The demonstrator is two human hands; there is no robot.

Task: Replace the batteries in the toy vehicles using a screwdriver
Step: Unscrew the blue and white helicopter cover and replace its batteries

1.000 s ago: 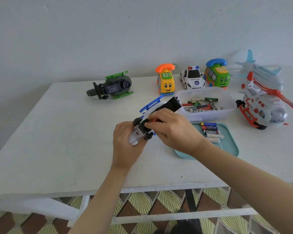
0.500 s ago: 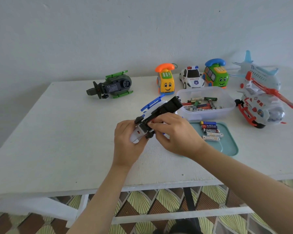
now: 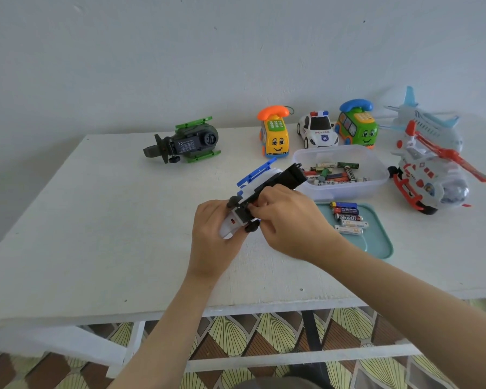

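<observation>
While the person held the white-and-blue toy helicopter [image 3: 275, 179] belly-up just above the table [image 3: 96, 220], the job looked to me only partly done. Their left hand [image 3: 213, 234] was wrapped round its nose, fingers curled under it. The right hand [image 3: 289, 220] had its fingertips bent in against the black underside, though I could not tell whether they pinched a battery, a cover or nothing. No screwdriver showed anywhere. Fresh-looking batteries [image 3: 348, 220] lay in a row on the teal tray [image 3: 382, 248] just beside that hand, and a clear tub [image 3: 376, 175] behind held a loose heap of others. The green helicopter [image 3: 185, 144] lay on its side, well apart. The yellow car [image 3: 275, 136], police car [image 3: 317, 133], green bus [image 3: 357, 127], plane [image 3: 424, 122] and red helicopter [image 3: 429, 178] stood farther back, seemingly yet to be done.
</observation>
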